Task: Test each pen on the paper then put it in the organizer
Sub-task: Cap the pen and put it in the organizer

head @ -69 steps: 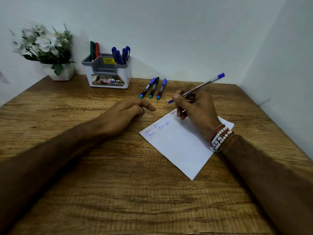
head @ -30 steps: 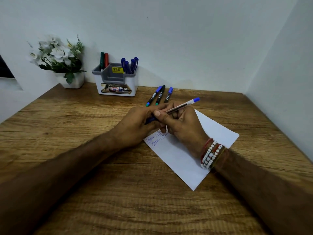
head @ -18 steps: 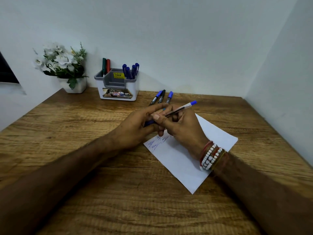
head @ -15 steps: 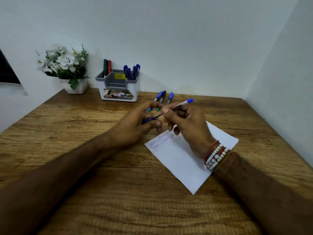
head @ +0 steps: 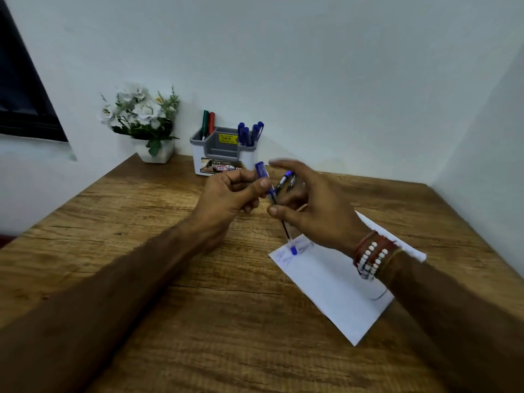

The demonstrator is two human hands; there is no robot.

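Left hand [head: 232,194]: fingers pinch the capped pen [head: 266,185].
Right hand [head: 314,211]: fingers spread open, holding nothing.
Paper [head: 337,282]: flat on worktop [head: 198,321].

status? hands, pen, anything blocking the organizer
Left hand grips capped pen; right hand open beside it. Organizer path clear. Markers remain on table.

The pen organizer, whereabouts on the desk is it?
The organizer stands at the far edge of the wooden desk against the wall, left of centre, just right of the potted white flowers and beyond the left hand.
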